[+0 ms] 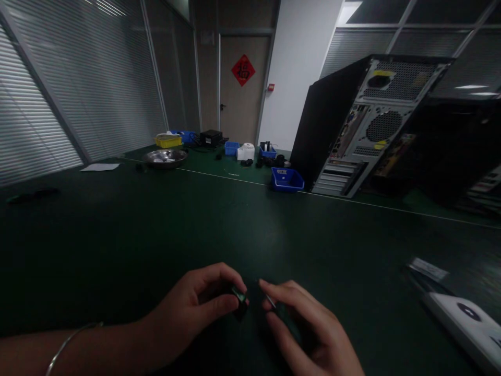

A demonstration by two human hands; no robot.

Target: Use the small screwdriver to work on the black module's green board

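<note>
Near the bottom middle, my left hand (205,297) is closed in a pinch on a small dark piece (240,302) with a green, shiny face. Its exact kind is too dim to make out. To its right, my right hand (309,324) is closed around a thin metal-tipped tool (271,302); only its light tip shows clearly, and the fingers hide the rest. A narrow gap separates the tool from the dark piece. Both hands are held low over the dark green table (188,224).
At right a white box-like device (462,324) lies on the table. Computer towers (332,115) stand at the back right, beside a blue bin (287,180). A metal bowl (165,158), a yellow basket (168,141) and a white sheet (100,167) are at the back left.
</note>
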